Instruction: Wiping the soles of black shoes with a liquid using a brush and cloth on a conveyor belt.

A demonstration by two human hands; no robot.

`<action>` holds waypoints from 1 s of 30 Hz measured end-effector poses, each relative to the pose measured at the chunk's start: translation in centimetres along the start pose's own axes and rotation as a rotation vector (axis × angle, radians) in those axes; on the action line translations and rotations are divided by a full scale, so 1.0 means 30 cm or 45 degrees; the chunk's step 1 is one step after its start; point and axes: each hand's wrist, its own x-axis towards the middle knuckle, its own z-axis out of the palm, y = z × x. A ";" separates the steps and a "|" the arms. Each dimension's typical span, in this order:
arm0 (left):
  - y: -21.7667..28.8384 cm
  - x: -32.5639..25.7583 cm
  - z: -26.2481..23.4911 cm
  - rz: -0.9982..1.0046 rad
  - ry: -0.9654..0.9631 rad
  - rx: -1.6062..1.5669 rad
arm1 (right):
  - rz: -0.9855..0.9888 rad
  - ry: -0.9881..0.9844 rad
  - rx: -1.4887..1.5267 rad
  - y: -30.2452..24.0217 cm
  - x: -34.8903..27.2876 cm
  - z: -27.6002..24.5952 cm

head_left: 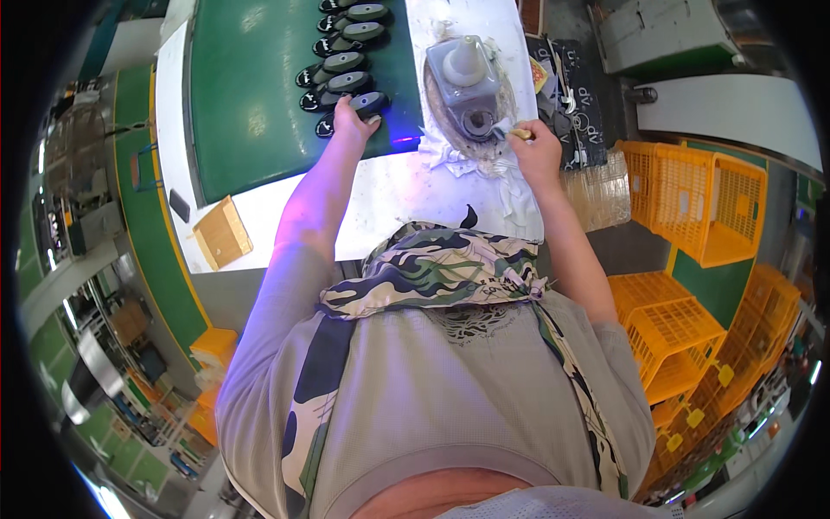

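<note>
The left hand [353, 117] is reaching forward with its fingers curled down over the nearest dark oval shoe sole with a grey insert [367, 104], resting on it at the near end of a row; whether the fingers are actually gripping it cannot be told. The right hand [536, 147] is pinching a small pale yellow brush handle [521, 134], its tip pointing left toward the round dark opening at the near end of a grey plastic glue container with a white cone-shaped cap [467, 78]. The sole is lying straight ahead of the left hand, its long axis running roughly left to right, and the left hand is clearly the nearer one; the right hand is sitting well apart from it, across the container. More soles of the same kind [346, 62] are lining up away from the person on the green belt surface [251, 95]. The container is standing on a stained rag on the white worktop [389, 199]. Orange plastic crates [700, 208] are stacked at the right.
</note>
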 end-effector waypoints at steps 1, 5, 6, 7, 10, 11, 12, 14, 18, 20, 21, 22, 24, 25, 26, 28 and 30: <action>0.011 0.009 0.015 -0.031 0.026 0.015 | -0.124 -0.021 -0.118 -0.007 0.012 0.010; 0.028 0.000 0.060 -0.091 0.062 0.049 | -0.383 -0.037 -0.319 -0.038 0.042 0.063; 0.031 -0.003 0.075 -0.086 0.042 0.064 | -0.446 -0.042 -0.369 -0.044 0.047 0.076; 0.040 -0.005 0.091 -0.096 0.053 0.070 | -0.431 -0.049 -0.371 -0.045 0.047 0.091; 0.070 -0.004 0.165 -0.040 -0.001 0.069 | -0.577 -0.014 -0.542 -0.046 0.052 0.116; 0.088 0.010 0.184 0.003 0.003 0.078 | -0.619 -0.026 -0.573 -0.049 0.053 0.125; 0.109 0.021 0.201 0.000 0.020 0.060 | -0.661 -0.035 -0.605 -0.052 0.054 0.131; 0.160 0.062 0.222 -0.002 0.060 0.040 | -0.680 -0.072 -0.650 -0.045 0.058 0.149; 0.196 0.127 0.186 -0.047 -0.029 -0.021 | -0.698 -0.140 -0.722 -0.056 0.055 0.145; 0.174 0.138 0.132 -0.027 -0.111 -0.042 | -0.751 -0.109 -0.689 -0.082 0.052 0.134; 0.165 0.132 0.100 -0.005 -0.183 -0.065 | -0.802 -0.086 -0.651 -0.095 0.050 0.130; 0.164 0.137 0.032 0.004 -0.249 -0.064 | -0.820 -0.089 -0.643 -0.106 0.047 0.130; 0.135 0.101 -0.048 0.020 -0.421 -0.086 | -0.911 -0.117 -0.696 -0.104 0.043 0.118; 0.125 0.070 -0.084 0.036 -0.587 -0.107 | -0.915 -0.109 -0.700 -0.110 0.038 0.110; 0.113 0.031 -0.107 0.040 -0.726 -0.117 | -0.838 -0.146 -0.748 -0.117 0.035 0.099; 0.095 -0.082 -0.131 0.013 -0.966 -0.172 | -0.761 -0.164 -0.804 -0.119 0.026 0.083; 0.092 -0.203 -0.163 -0.081 -1.251 -0.319 | -0.288 -0.108 -0.487 -0.110 0.018 0.093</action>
